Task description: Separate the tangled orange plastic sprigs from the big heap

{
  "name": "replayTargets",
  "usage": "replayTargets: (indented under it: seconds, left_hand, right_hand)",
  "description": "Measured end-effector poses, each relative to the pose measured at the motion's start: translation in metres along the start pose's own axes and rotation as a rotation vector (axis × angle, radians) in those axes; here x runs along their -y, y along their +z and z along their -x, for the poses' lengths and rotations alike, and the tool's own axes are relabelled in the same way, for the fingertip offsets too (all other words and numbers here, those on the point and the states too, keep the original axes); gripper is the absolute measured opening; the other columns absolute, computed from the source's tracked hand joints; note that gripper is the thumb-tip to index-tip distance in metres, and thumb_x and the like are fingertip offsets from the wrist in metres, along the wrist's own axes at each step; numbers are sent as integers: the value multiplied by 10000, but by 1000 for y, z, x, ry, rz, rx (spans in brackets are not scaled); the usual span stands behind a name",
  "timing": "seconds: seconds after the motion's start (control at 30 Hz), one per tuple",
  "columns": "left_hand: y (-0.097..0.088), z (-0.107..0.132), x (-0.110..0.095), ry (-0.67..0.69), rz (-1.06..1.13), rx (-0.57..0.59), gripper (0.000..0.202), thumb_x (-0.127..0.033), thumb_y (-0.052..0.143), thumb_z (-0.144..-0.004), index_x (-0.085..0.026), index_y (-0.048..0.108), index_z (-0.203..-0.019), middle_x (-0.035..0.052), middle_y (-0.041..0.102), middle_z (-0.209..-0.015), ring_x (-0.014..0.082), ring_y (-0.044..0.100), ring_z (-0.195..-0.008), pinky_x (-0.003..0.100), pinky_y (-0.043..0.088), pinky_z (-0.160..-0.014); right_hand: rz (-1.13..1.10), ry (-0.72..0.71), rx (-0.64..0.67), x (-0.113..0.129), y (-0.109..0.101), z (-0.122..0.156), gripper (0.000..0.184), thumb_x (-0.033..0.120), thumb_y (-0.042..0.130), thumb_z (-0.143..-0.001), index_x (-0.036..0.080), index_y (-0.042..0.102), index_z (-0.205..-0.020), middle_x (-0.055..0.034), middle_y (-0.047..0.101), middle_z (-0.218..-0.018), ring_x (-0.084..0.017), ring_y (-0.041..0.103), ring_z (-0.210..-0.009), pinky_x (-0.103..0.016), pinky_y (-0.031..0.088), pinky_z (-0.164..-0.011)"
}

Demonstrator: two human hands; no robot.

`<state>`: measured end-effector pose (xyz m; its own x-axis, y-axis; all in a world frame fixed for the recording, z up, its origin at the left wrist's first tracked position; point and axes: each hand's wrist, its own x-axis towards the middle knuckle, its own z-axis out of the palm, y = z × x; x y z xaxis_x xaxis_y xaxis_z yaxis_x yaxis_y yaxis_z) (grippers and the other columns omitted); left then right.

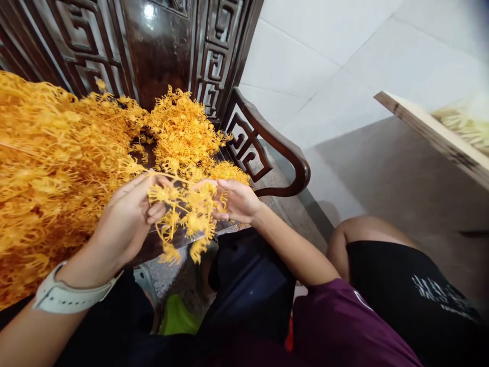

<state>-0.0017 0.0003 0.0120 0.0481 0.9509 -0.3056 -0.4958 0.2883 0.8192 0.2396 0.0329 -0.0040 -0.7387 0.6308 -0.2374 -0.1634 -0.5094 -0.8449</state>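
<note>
My left hand (132,216), with a pale watch strap on its wrist, pinches the stem of a yellow-orange artificial flower sprig (198,221). Its branches and frilly blooms hang down in front of my fingers. At the sprig's other end, my right hand (239,199) is curled around a bloom, thumb on top; some of its fingertips are hidden behind the petals. A large heap of the same flowers (57,168) lies to the left of my left hand. Beyond my hands sits a smaller bunch of flowers (185,132) on the dark wooden bench.
The bench has a carved backrest (158,56) and a curved armrest (284,148) just past my right hand. Another person's knee (367,232) is at the right. A wooden board edge (431,135) juts in at upper right, with pale yellow material on it.
</note>
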Motion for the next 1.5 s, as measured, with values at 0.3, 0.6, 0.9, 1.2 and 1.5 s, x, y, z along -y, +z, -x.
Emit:
replayTargets:
  seconds: [0.3, 0.6, 0.9, 1.2, 1.5]
  left_hand:
    - [6, -5, -8, -61, 250, -93, 401, -192, 436, -1175, -162, 714, -887, -29, 671, -761, 61, 452, -408, 227, 497, -469]
    - [3, 0, 6, 89, 132, -54, 464, -56, 469, -1066, -125, 813, -763, 79, 781, -872, 57, 554, -490, 147, 444, -421]
    - [2, 6, 22, -32, -36, 231, 341, -247, 475, -1161, -211, 806, -1090, -48, 428, -429, 136, 533, -461, 256, 630, -693]
    - [16, 9, 9, -33, -41, 78, 358, -239, 437, -1173, -253, 752, -1004, -85, 290, -400, 118, 164, -406, 191, 460, -510]
    - [4, -2, -3, -104, 20, 99, 865, -634, 103, -1163, -144, 784, -950, -60, 317, -462, 103, 135, -423, 222, 486, -495]
  right_hand:
    - [-37, -17, -64, -4, 1, -4, 401, 304, 896, -826, 204, 652, -1128, 55, 743, -861, -34, 523, -480, -262, 577, -639]
    - [9, -195, -371, -11, 4, -11, 354, 184, 827, -729, 215, 643, -1030, 89, 726, -733, -27, 418, -423, -237, 545, -565]
    - [139, -232, -430, -23, 5, -10, 500, 644, 909, -830, 205, 671, -862, 47, 638, -652, -67, 428, -466, -212, 297, -432]
    - [-77, -270, -506, -18, -4, -6, 365, 547, 889, -897, 224, 744, -807, -84, 806, -903, -210, 716, -922, -296, 613, -789]
    - [-240, -271, -355, -15, 9, 8, 174, 288, 898, -862, 197, 780, -952, -58, 825, -1002, -165, 721, -889, -298, 621, -841]
